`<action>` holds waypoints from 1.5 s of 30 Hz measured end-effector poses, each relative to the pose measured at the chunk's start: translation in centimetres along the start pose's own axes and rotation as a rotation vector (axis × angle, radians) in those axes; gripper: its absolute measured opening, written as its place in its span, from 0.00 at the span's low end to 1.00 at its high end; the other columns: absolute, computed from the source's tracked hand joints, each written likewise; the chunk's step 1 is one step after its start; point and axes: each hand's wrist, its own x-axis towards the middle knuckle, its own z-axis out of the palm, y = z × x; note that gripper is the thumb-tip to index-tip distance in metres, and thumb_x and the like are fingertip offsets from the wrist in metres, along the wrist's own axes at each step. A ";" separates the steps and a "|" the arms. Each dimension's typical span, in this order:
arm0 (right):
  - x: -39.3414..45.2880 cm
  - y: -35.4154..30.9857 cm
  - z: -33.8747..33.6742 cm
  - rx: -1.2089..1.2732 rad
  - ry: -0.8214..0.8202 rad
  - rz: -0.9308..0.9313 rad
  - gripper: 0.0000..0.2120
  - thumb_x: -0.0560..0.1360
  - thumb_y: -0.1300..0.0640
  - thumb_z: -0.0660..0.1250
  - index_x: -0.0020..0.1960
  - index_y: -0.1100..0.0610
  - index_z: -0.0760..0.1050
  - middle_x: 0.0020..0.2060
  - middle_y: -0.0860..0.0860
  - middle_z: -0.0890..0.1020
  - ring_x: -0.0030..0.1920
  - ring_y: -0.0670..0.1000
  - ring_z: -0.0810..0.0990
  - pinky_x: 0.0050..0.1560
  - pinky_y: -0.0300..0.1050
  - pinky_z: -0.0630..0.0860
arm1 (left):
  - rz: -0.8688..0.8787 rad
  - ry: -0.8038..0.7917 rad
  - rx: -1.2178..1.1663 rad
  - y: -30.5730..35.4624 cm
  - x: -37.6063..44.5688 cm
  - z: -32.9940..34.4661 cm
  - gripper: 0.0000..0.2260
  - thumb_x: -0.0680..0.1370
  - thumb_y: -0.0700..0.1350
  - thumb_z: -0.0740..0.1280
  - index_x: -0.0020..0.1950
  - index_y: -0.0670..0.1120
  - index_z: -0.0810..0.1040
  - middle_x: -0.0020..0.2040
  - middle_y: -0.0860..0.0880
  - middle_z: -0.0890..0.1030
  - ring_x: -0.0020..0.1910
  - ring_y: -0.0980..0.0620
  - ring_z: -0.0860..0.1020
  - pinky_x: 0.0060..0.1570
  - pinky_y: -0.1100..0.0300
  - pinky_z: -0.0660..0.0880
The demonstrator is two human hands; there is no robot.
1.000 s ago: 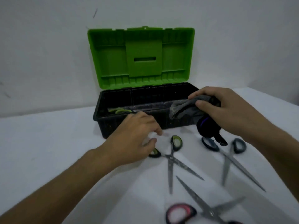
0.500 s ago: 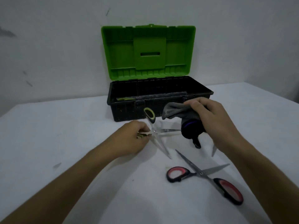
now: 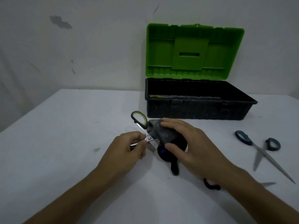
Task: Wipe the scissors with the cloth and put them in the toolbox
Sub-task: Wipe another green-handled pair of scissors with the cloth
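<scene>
The scissors [image 3: 140,123] with green-and-black handles sit above the white tabletop [image 3: 64,143], pinched near the pivot by the curled fingers of the left hand [image 3: 126,152]; the right hand [image 3: 191,143] wraps the grey cloth [image 3: 159,131] over their blades; the toolbox [image 3: 197,107] stands open behind, green lid upright; blue-handled scissors [image 3: 262,147] lie apart to the right.
</scene>
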 end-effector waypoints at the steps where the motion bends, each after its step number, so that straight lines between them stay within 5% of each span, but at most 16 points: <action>1: 0.0 -0.3 0.2 -0.015 0.008 -0.019 0.23 0.75 0.52 0.70 0.70 0.47 0.71 0.70 0.38 0.69 0.69 0.36 0.67 0.68 0.37 0.66 | 0.011 0.018 0.013 -0.2 -0.1 -0.1 0.11 0.80 0.43 0.63 0.39 0.50 0.79 0.30 0.51 0.80 0.24 0.60 0.71 0.29 0.69 0.68; 6: -0.2 -1.8 0.4 0.034 -0.040 -0.029 0.21 0.77 0.43 0.60 0.69 0.42 0.72 0.74 0.35 0.62 0.71 0.33 0.62 0.68 0.28 0.60 | 0.021 0.097 0.026 -0.5 -0.6 -0.4 0.13 0.79 0.44 0.65 0.34 0.54 0.76 0.28 0.53 0.79 0.28 0.58 0.75 0.32 0.71 0.68; 12: 0.0 -1.2 0.7 0.165 0.102 0.135 0.22 0.73 0.52 0.72 0.65 0.40 0.74 0.58 0.35 0.78 0.54 0.35 0.76 0.50 0.25 0.71 | 0.071 0.178 0.042 -0.6 -1.1 0.4 0.12 0.79 0.44 0.65 0.35 0.52 0.76 0.28 0.54 0.78 0.26 0.57 0.74 0.31 0.67 0.68; 22: -0.7 -1.4 0.7 -0.267 0.238 -0.015 0.20 0.71 0.46 0.66 0.62 0.48 0.80 0.46 0.44 0.79 0.48 0.46 0.71 0.51 0.30 0.64 | 0.197 0.171 0.026 -0.3 -1.4 0.4 0.07 0.79 0.41 0.67 0.42 0.46 0.82 0.28 0.63 0.77 0.29 0.64 0.76 0.33 0.76 0.66; 25: -0.7 -0.8 0.0 -0.287 0.206 0.034 0.19 0.72 0.52 0.72 0.63 0.48 0.79 0.48 0.45 0.77 0.47 0.46 0.74 0.48 0.32 0.67 | 0.173 0.163 -0.002 -0.4 -1.2 0.4 0.08 0.79 0.41 0.67 0.41 0.50 0.81 0.26 0.60 0.76 0.26 0.61 0.74 0.31 0.74 0.66; 30: -0.8 0.8 -1.6 -0.382 0.324 0.054 0.22 0.70 0.61 0.74 0.63 0.53 0.78 0.54 0.51 0.73 0.44 0.45 0.73 0.43 0.25 0.65 | 0.043 0.140 -0.052 -1.2 -0.8 0.4 0.10 0.78 0.46 0.64 0.39 0.51 0.81 0.27 0.54 0.76 0.27 0.53 0.72 0.32 0.56 0.71; 33: -0.7 0.4 -1.8 -0.364 0.422 0.001 0.29 0.68 0.65 0.74 0.67 0.56 0.71 0.58 0.56 0.74 0.49 0.49 0.74 0.46 0.34 0.72 | 0.009 0.109 -0.038 -0.9 -0.8 0.5 0.12 0.80 0.42 0.64 0.39 0.52 0.81 0.26 0.54 0.76 0.25 0.58 0.71 0.30 0.66 0.68; 37: -0.4 -0.6 0.2 -0.321 0.260 -0.120 0.23 0.69 0.61 0.75 0.62 0.58 0.73 0.56 0.54 0.78 0.52 0.50 0.73 0.49 0.38 0.71 | 0.037 0.088 0.007 -0.4 -1.1 0.5 0.13 0.79 0.41 0.65 0.37 0.53 0.80 0.26 0.54 0.77 0.26 0.58 0.73 0.30 0.71 0.68; 40: -0.6 -1.0 1.0 -0.363 0.012 -0.164 0.23 0.73 0.45 0.69 0.65 0.53 0.75 0.61 0.46 0.78 0.58 0.49 0.71 0.57 0.43 0.71 | 0.072 0.088 0.042 -0.3 -1.3 0.4 0.11 0.78 0.40 0.66 0.36 0.47 0.80 0.25 0.54 0.77 0.26 0.58 0.74 0.32 0.74 0.68; 43: -1.1 -0.8 0.2 -0.262 -0.021 -0.078 0.23 0.76 0.38 0.56 0.69 0.42 0.71 0.68 0.41 0.73 0.66 0.46 0.67 0.65 0.47 0.64 | 0.070 0.095 0.039 -0.3 -1.4 0.4 0.10 0.78 0.40 0.67 0.37 0.46 0.81 0.25 0.54 0.77 0.25 0.59 0.74 0.31 0.74 0.68; 45: -1.3 -0.3 0.1 -0.248 -0.028 -0.087 0.22 0.77 0.39 0.56 0.69 0.39 0.71 0.68 0.39 0.72 0.66 0.44 0.67 0.66 0.47 0.64 | 0.063 0.093 0.047 -0.2 -1.4 0.4 0.10 0.78 0.40 0.67 0.37 0.45 0.81 0.25 0.54 0.77 0.25 0.60 0.74 0.30 0.74 0.67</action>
